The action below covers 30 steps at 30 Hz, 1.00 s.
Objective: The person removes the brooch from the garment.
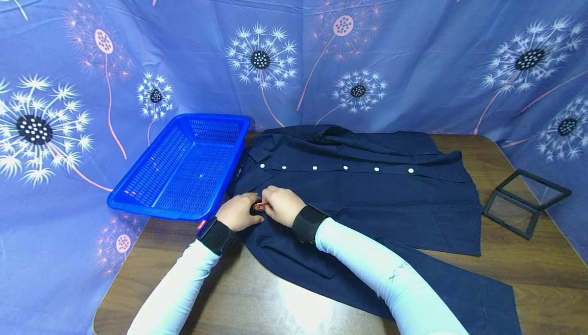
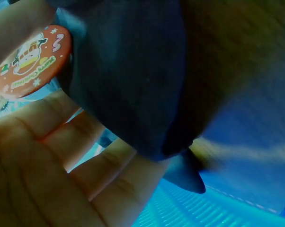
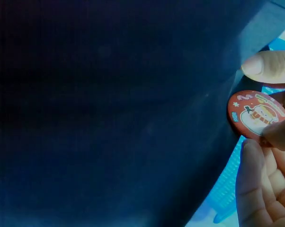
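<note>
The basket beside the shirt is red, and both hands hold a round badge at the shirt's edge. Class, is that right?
Not quite: the basket is blue, as the head view shows. The rest stands: the left hand and right hand hold the round badge at the edge of the dark shirt.

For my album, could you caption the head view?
Both hands, left hand and right hand, hold a red badge on a navy shirt beside a blue basket.

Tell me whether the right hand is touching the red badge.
Touching. The right wrist view shows the right hand's fingertips overlapping the red badge's edge.
</note>
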### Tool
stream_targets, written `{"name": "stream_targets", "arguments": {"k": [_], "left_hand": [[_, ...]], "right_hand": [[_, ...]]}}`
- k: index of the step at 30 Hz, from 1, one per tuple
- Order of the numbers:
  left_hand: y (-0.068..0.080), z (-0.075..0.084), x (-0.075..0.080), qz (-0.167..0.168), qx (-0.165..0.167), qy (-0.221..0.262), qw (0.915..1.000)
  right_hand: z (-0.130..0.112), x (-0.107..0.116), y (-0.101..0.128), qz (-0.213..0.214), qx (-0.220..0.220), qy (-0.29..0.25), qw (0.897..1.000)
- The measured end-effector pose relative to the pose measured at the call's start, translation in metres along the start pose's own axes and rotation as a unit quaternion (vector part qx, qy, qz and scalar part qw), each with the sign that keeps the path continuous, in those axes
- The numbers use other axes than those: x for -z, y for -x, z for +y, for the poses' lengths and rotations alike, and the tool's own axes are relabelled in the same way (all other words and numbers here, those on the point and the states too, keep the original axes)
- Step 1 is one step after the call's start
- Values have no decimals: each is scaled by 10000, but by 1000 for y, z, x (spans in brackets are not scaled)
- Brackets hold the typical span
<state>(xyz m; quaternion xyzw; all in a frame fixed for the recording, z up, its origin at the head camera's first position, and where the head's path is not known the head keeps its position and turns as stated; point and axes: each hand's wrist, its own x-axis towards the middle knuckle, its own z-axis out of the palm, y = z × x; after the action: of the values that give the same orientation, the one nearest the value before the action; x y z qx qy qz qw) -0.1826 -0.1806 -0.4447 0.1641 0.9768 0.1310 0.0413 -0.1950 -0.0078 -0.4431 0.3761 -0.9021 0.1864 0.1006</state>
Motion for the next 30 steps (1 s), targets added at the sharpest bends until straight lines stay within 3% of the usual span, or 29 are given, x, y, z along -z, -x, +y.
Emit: {"name": "stream_targets", "arguments": {"k": [10, 21, 30], "left_hand": [[2, 2, 2, 121, -123, -48, 9998], [3, -1, 1, 149, -190, -82, 9997], [5, 4, 7, 171, -401, -40, 9990]], "right_hand": [[-7, -1, 2, -88, 314, 577, 9978], [-10, -3, 6, 29, 624, 733, 9953], [-10, -2, 5, -187, 626, 770, 9949]]}}
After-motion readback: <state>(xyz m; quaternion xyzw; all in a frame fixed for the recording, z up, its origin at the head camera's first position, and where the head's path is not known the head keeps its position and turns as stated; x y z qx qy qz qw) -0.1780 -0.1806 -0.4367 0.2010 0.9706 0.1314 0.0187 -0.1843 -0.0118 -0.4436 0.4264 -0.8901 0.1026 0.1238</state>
